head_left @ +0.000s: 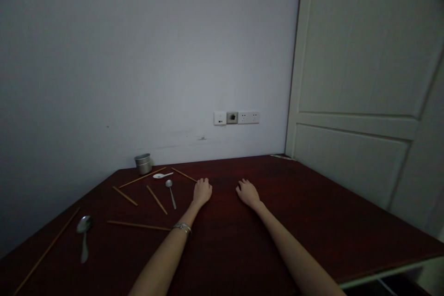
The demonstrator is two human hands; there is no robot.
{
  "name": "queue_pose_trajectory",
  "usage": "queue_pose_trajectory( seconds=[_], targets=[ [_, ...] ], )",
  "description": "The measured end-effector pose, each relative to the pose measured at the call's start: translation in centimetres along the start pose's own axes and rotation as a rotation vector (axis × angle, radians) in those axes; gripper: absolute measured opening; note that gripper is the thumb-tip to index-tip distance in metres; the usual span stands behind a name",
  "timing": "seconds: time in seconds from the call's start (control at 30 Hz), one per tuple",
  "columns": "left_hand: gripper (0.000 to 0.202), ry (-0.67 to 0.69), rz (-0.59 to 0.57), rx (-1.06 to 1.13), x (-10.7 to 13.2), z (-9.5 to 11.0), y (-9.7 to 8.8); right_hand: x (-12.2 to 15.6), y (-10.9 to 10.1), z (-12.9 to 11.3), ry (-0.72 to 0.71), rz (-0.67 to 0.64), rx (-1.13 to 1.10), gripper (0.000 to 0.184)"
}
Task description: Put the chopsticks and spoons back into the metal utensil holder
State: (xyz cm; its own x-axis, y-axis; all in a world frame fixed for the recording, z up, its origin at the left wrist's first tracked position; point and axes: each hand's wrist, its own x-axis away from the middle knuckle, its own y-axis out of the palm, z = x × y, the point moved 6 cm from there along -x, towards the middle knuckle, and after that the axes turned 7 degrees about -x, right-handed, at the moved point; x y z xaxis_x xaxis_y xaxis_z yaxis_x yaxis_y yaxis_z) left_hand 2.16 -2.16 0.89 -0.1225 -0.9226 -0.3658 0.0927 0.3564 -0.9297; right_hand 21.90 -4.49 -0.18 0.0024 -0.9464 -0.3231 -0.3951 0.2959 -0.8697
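Observation:
Both hands rest palm down on the dark red table (222, 249), apart from each other and holding nothing I can see. My left hand (202, 191) lies at the right end of a wooden chopstick (183, 174); whether it touches the stick is unclear. A bracelet circles the left wrist. To the right, my right hand (247, 193) lies on bare tabletop, fingers slightly bent. Left of my left hand are a long-handled metal spoon (171, 194), a white spoon (159, 176) and another chopstick (157, 200). One more chopstick (138, 225) has its right end beside my left forearm.
A metal cup (143, 165) stands at the back left against the wall. A larger metal spoon (84, 236) and a long chopstick (46, 252) lie at the front left, with further chopsticks (125, 195) behind. Wall sockets (248, 117) sit above the table; a white door (354, 148) borders the right.

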Motion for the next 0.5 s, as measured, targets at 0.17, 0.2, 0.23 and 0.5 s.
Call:
queue_pose_trajectory(
  seconds=[0.17,0.2,0.23,0.5],
  targets=[
    [0.027,-0.004,-0.014,-0.022,0.00,0.11,0.01,0.28,-0.08,0.00,0.001,0.005,0.034,0.047],
    [0.027,-0.001,-0.018,-0.021,-0.04,0.10,0.06,0.27,-0.07,0.05,0.002,0.004,0.036,0.047],
    [0.027,0.002,-0.020,-0.019,-0.08,0.08,0.12,0.24,-0.05,0.10,0.001,0.004,0.039,0.046],
    [0.024,0.032,0.017,-0.008,-0.09,0.06,0.37,-0.06,0.43,0.35,0.000,0.009,0.049,0.045]
  ],
)
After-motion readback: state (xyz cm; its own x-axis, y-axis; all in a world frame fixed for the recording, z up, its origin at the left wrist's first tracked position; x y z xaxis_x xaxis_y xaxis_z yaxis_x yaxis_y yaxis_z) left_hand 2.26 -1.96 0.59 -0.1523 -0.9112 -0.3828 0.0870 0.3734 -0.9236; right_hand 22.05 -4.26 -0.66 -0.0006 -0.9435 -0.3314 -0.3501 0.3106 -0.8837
